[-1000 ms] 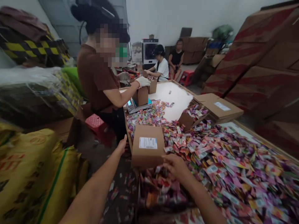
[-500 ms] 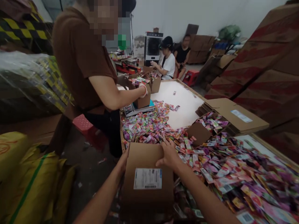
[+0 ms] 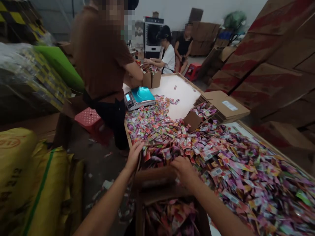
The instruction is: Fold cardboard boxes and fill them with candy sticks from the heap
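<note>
A cardboard box (image 3: 140,213) stands open at the bottom of the view, with small colourful packets (image 3: 172,214) inside. Beyond its opening, a brown cardboard panel (image 3: 157,176) lies between my hands; I cannot tell whether it is a flap of this box. My left hand (image 3: 135,154) grips the cardboard at the left edge, fingers pointing forward. My right hand (image 3: 184,168) curls over the panel's far right end, its fingertips partly hidden. Just past both hands, a heap of loose packets (image 3: 216,157) covers the table.
A scale (image 3: 141,95) with a blue top stands on the table's far left. A co-worker in brown (image 3: 100,55) stands beside it. Flattened cartons (image 3: 226,105) lie at the right edge. Yellow sacks (image 3: 41,190) and a red stool (image 3: 90,119) are on the left floor.
The labelled cardboard face between my hands has turned out of sight, and an open box of packets now shows below. The co-worker's box has left the scale.
</note>
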A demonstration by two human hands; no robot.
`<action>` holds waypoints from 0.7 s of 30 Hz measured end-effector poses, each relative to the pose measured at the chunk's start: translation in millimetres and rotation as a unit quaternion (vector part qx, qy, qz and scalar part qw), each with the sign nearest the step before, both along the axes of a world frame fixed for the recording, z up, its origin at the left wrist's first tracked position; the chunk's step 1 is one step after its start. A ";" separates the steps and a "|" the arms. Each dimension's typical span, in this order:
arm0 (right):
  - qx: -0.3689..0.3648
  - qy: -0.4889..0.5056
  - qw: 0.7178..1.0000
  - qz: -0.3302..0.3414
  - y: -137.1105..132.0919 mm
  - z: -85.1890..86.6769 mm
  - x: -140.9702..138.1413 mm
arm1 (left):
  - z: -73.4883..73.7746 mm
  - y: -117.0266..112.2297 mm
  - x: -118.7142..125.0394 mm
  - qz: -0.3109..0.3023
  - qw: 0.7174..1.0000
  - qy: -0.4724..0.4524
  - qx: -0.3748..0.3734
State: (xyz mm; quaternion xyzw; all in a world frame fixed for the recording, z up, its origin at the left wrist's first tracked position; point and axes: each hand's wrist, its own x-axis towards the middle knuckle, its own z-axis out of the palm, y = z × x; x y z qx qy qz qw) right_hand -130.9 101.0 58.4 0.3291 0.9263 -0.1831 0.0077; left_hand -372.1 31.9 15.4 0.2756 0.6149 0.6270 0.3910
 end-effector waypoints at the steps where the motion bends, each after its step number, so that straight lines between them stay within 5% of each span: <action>1: 0.021 0.014 1.000 -0.007 -1.1 -1.5 -3.4 | 0.1 3.0 -1.1 0.002 1.000 0.028 0.012; 4: 0.038 0.035 0.999 0.003 -5.1 -7.3 -12.2 | -8.2 -4.1 -5.1 0.016 0.998 0.059 0.016; 9: -0.072 -0.088 0.991 0.076 -25.2 -23.5 -3.8 | -25.0 -62.8 8.0 -0.018 0.995 0.084 -0.040; 12: -0.140 -0.156 0.973 0.100 -32.6 -33.5 5.3 | -36.3 -80.3 7.5 0.002 0.999 -0.026 -0.028; 17: -0.132 -0.228 0.961 0.090 -29.4 -32.3 -10.2 | -74.8 -96.3 -9.9 0.211 0.939 -0.213 -0.167; 21: -0.207 -0.122 0.969 0.054 -28.0 -16.8 -3.3 | -98.1 -117.6 28.0 0.124 0.926 -0.292 -0.203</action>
